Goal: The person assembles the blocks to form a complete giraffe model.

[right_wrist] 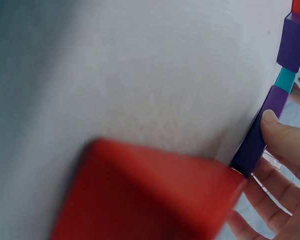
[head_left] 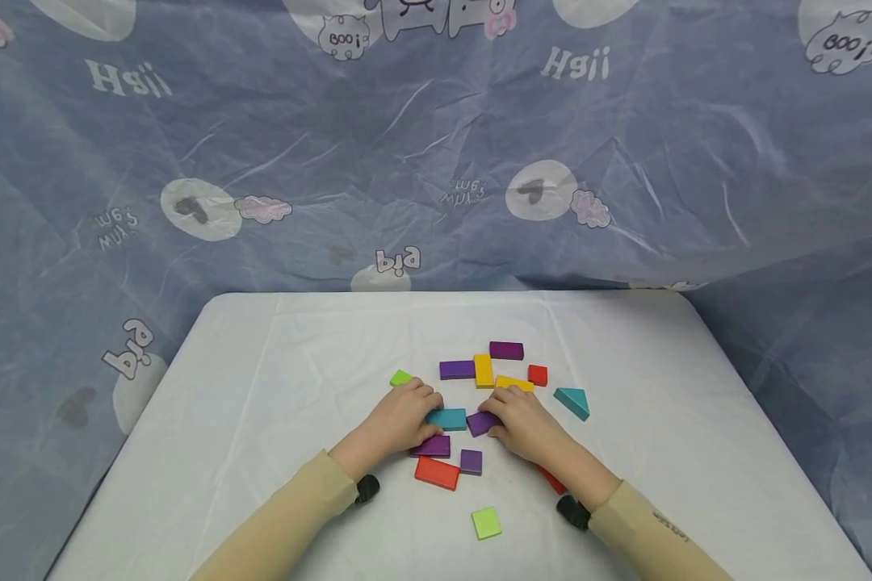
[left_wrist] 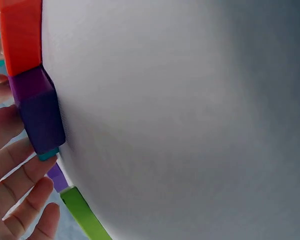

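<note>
"At the back, what hangs there?"

"A blue-grey printed cloth [head_left: 378, 153]. In front of it is a white-covered table [head_left: 698, 452]."

"And over the table?"

"Two arms in tan sleeves [head_left: 283, 516]. The left hand [head_left: 400, 418] pinches the left end of a teal block [head_left: 450, 420] between thumb and fingers. The right hand [head_left: 529, 424] pinches a purple block [head_left: 481, 424], thumb against its near side, fingers at the far side."

"Do those two blocks touch?"

"They lie end to end at mid-table; whether they touch, I can't tell."

"Other long blocks?"

"A red block [head_left: 437, 474] and a dark purple block [head_left: 432, 446] lie on the near side of the left hand. Beyond the hands, a yellow block [head_left: 484, 371] lies against the end of a violet block [head_left: 456, 370]."

"Smaller ones?"

"A teal triangle [head_left: 573, 402] to the right of the right hand, a lime square [head_left: 486, 523] nearest the person, a small purple block [head_left: 471, 461] beside the red one, and a small red block [head_left: 538, 375] beyond the right hand."
</note>
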Demonstrator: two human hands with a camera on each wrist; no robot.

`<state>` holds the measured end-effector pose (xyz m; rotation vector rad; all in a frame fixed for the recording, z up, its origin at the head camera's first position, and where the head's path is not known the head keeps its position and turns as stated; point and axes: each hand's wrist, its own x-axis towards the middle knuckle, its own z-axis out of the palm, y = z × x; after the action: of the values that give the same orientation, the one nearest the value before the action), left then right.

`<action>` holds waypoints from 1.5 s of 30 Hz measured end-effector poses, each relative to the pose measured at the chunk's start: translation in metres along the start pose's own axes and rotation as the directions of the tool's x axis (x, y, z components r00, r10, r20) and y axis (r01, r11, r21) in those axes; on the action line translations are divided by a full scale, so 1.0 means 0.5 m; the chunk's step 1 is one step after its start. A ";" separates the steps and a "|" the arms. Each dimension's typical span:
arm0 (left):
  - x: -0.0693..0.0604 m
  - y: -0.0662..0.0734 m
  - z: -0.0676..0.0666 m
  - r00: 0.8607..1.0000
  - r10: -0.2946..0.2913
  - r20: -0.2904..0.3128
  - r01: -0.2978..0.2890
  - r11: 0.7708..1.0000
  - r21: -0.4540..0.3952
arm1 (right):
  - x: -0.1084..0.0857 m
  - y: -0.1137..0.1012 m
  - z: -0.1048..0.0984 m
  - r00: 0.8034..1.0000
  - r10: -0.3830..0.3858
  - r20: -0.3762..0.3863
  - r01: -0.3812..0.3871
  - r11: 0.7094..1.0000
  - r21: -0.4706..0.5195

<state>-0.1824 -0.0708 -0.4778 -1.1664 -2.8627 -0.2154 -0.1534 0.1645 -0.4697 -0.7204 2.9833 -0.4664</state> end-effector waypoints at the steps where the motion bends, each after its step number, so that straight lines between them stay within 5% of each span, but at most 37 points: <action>1: -0.001 0.001 0.000 1.000 -0.002 0.000 0.002 1.000 -0.003 | -0.001 0.001 0.001 1.000 0.002 -0.002 -0.002 1.000 0.002; 28: -0.013 0.011 -0.006 0.997 -0.063 0.039 0.066 0.995 -0.077 | 0.004 -0.001 0.004 0.999 -0.029 -0.023 0.030 0.999 0.020; 45: -0.022 0.009 -0.002 0.983 -0.153 0.101 0.174 0.952 -0.253 | 0.004 0.006 0.004 0.996 -0.070 -0.060 0.072 0.997 0.025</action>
<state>-0.1712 -0.0754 -0.4775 -0.9897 -3.0765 -0.5815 -0.1560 0.1655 -0.4725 -0.8271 3.0071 -0.5406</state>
